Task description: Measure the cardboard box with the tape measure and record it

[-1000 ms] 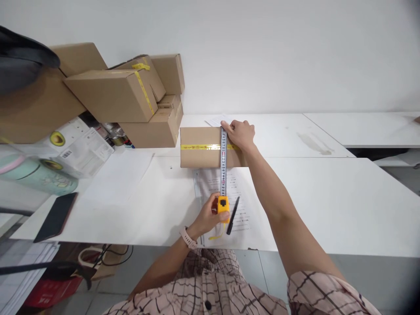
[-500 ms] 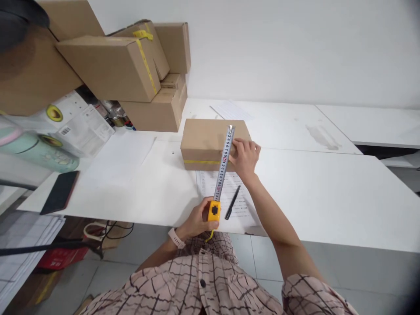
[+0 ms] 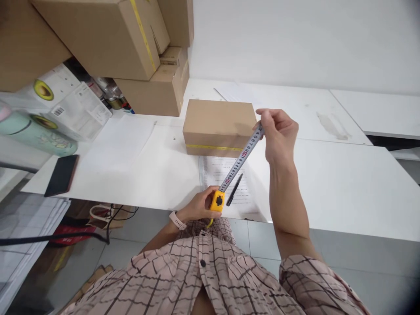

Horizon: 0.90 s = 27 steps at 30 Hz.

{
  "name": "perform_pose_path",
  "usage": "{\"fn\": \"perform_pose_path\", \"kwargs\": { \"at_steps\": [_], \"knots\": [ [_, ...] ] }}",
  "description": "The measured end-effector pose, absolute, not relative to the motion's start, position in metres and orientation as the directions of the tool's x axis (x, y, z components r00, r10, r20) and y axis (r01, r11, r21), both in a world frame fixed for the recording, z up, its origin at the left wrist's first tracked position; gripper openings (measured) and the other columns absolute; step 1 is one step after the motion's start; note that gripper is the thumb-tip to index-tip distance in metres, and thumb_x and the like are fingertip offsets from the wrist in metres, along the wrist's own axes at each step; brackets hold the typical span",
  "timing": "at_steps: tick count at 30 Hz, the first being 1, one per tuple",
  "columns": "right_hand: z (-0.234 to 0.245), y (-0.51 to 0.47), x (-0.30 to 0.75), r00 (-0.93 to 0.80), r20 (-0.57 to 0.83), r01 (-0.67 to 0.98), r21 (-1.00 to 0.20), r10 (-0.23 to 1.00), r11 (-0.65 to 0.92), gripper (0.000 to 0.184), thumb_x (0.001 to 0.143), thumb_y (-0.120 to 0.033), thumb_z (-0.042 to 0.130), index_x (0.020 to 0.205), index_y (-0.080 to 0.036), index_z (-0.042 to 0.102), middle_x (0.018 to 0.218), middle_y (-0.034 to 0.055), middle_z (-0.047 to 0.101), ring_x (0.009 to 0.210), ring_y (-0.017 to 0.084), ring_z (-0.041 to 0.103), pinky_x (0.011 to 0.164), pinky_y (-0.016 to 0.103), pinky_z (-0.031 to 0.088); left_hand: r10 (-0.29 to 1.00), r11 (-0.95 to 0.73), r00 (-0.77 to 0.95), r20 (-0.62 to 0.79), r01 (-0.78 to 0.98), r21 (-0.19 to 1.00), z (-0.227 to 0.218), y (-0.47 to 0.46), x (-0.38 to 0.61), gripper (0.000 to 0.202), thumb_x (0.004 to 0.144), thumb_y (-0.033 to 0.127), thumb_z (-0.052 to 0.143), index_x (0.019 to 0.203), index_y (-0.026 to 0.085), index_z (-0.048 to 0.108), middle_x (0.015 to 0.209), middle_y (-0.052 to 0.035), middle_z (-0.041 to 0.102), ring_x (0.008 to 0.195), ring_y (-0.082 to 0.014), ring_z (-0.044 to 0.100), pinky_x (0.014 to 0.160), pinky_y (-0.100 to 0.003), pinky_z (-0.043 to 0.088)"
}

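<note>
My left hand [image 3: 198, 205] grips the yellow case of a tape measure [image 3: 218, 201] at the near edge of the white table [image 3: 328, 188]. Its silver blade [image 3: 241, 159] runs up and to the right, and my right hand [image 3: 278, 133] pinches the blade's end in the air beside the right end of a small cardboard box [image 3: 218, 124]. That box has a yellow tape band and lies flat on the table. In front of it lies a printed sheet [image 3: 226, 181] with a black pen [image 3: 234, 189] on it.
Larger cardboard boxes [image 3: 108, 39] are stacked at the back left above white packets [image 3: 68, 107] and a green flask [image 3: 33, 133]. A black phone [image 3: 61, 175] lies near the left edge. Cables and a red item are on the floor below.
The small box went from standing on edge to lying flat. My right hand left its top, took the blade's end and lifted it off to the right. The view tilted downward.
</note>
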State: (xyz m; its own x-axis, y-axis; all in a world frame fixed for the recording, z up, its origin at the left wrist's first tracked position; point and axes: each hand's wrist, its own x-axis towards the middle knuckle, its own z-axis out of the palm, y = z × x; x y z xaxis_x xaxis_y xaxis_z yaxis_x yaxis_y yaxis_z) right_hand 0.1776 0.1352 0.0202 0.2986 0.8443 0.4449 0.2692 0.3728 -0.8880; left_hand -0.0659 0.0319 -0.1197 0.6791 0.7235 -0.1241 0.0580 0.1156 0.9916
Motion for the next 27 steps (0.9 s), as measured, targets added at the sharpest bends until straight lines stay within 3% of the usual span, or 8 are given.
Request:
{"fn": "perform_pose_path", "kwargs": {
  "at_steps": [5, 9, 12, 15, 18, 22, 25, 27],
  "knots": [
    [-0.050, 0.085, 0.153, 0.330, 0.285, 0.185, -0.955, 0.900, 0.234, 0.038, 0.087, -0.056, 0.066, 0.104, -0.022, 0.069, 0.061, -0.0042, 0.058, 0.058, 0.013, 0.058, 0.055, 0.027, 0.047, 0.753, 0.197, 0.650, -0.103, -0.073, 0.978, -0.128, 0.031, -0.063, 0.114, 0.065, 0.033, 0.091, 0.156, 0.031, 0.021, 0.122, -0.0100, 0.057, 0.109, -0.0258, 0.060, 0.096, -0.046, 0.050],
    [-0.100, 0.037, 0.124, 0.192, 0.162, 0.338, -0.937, 0.968, 0.090, 0.038, 0.091, -0.053, 0.060, 0.110, -0.021, 0.069, 0.066, -0.0025, 0.061, 0.062, 0.013, 0.057, 0.062, 0.028, 0.048, 0.774, 0.165, 0.630, -0.068, -0.096, 0.982, -0.133, 0.030, -0.061, 0.113, 0.067, 0.035, 0.090, 0.155, 0.032, 0.019, 0.120, -0.0087, 0.058, 0.109, -0.0271, 0.061, 0.097, -0.050, 0.051],
    [-0.115, 0.020, 0.124, 0.243, 0.134, 0.542, -0.840, 0.961, -0.021, 0.045, 0.095, -0.057, 0.050, 0.112, -0.020, 0.068, 0.069, -0.0002, 0.063, 0.064, 0.015, 0.058, 0.066, 0.029, 0.046, 0.782, 0.128, 0.620, -0.056, -0.073, 0.989, -0.133, 0.028, -0.061, 0.107, 0.069, 0.036, 0.089, 0.152, 0.030, 0.022, 0.119, -0.0088, 0.058, 0.108, -0.0266, 0.062, 0.095, -0.050, 0.053],
    [-0.119, 0.017, 0.139, 0.371, 0.065, 0.717, -0.654, 0.926, -0.241, 0.053, 0.095, -0.063, 0.043, 0.118, -0.019, 0.064, 0.071, 0.0019, 0.064, 0.070, 0.019, 0.060, 0.067, 0.030, 0.042, 0.798, 0.062, 0.602, -0.043, -0.011, 0.998, -0.130, 0.032, -0.062, 0.096, 0.074, 0.039, 0.084, 0.150, 0.026, 0.025, 0.116, -0.0098, 0.060, 0.102, -0.0252, 0.065, 0.089, -0.046, 0.057],
    [-0.123, 0.015, 0.151, 0.353, -0.017, 0.818, -0.480, 0.936, -0.317, 0.057, 0.093, -0.064, 0.048, 0.128, -0.019, 0.056, 0.081, 0.0053, 0.068, 0.079, 0.024, 0.063, 0.067, 0.031, 0.040, 0.834, -0.198, 0.542, 0.106, 0.113, 0.974, -0.118, 0.051, -0.063, 0.087, 0.078, 0.044, 0.081, 0.147, 0.024, 0.031, 0.122, -0.0125, 0.062, 0.104, -0.0255, 0.067, 0.087, -0.043, 0.059],
    [-0.126, 0.010, 0.155, 0.264, -0.035, 0.875, -0.412, 0.964, -0.254, 0.050, 0.096, -0.051, 0.048, 0.134, -0.019, 0.051, 0.094, 0.0093, 0.071, 0.087, 0.026, 0.063, 0.069, 0.032, 0.041, 0.737, -0.666, 0.413, 0.535, 0.308, 0.679, -0.078, 0.106, -0.064, 0.082, 0.080, 0.050, 0.078, 0.145, 0.026, 0.034, 0.143, -0.0130, 0.051, 0.121, -0.0283, 0.061, 0.100, -0.045, 0.054],
    [-0.125, 0.008, 0.154, 0.246, -0.038, 0.895, -0.375, 0.969, -0.242, 0.041, 0.098, -0.033, 0.042, 0.135, -0.017, 0.049, 0.100, 0.0113, 0.071, 0.089, 0.026, 0.063, 0.068, 0.032, 0.041, 0.564, -0.811, 0.386, 0.730, 0.424, 0.402, -0.035, 0.156, -0.059, 0.078, 0.086, 0.047, 0.073, 0.148, 0.030, 0.029, 0.147, -0.0084, 0.050, 0.128, -0.0284, 0.056, 0.107, -0.047, 0.049],
    [-0.123, 0.008, 0.153, 0.241, -0.045, 0.909, -0.339, 0.969, -0.242, 0.038, 0.098, -0.025, 0.040, 0.134, -0.015, 0.050, 0.104, 0.0128, 0.071, 0.090, 0.026, 0.063, 0.068, 0.031, 0.040, 0.490, -0.823, 0.380, 0.784, 0.500, 0.271, -0.010, 0.189, -0.053, 0.070, 0.091, 0.040, 0.067, 0.149, 0.033, 0.027, 0.151, -0.0045, 0.046, 0.134, -0.0267, 0.050, 0.111, -0.047, 0.045]
  ]
}}
